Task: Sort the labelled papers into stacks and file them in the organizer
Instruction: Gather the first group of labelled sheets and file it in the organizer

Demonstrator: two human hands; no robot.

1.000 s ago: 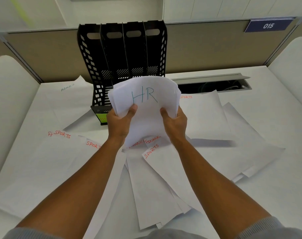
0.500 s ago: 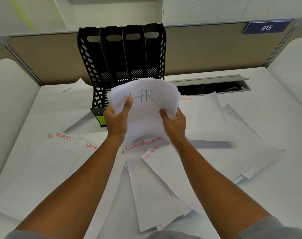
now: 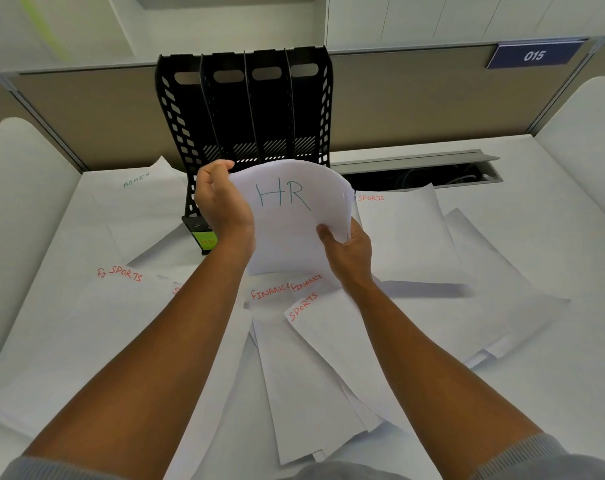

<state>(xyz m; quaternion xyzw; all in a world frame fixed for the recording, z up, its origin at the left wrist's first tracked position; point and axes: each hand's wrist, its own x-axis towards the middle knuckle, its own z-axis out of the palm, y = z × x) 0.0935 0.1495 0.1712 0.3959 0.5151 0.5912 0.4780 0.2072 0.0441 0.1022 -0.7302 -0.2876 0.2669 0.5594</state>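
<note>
I hold a small stack of white sheets, the HR stack (image 3: 287, 220), upright in front of the black organizer (image 3: 245, 109). My left hand (image 3: 221, 206) grips its upper left edge, fingers curled over the top. At the stack's lower right edge, my right hand (image 3: 346, 247) pinches it. The organizer has several upright slots, and a green tag (image 3: 207, 239) sits at its base. Loose sheets labelled SPORTS (image 3: 398, 230), FINANCE (image 3: 270, 292) and ADMIN (image 3: 138, 199) lie spread on the desk.
A white desk (image 3: 553, 209) is ringed by beige partition walls. An open cable tray (image 3: 418, 171) runs along the back right. A blue sign reading 015 (image 3: 533, 55) hangs on the partition. More overlapping sheets (image 3: 502, 289) cover the right and front.
My left hand has slid from the stack's lower left edge up to its top left corner. The stack has risen slightly toward the organizer; my right hand keeps its grip.
</note>
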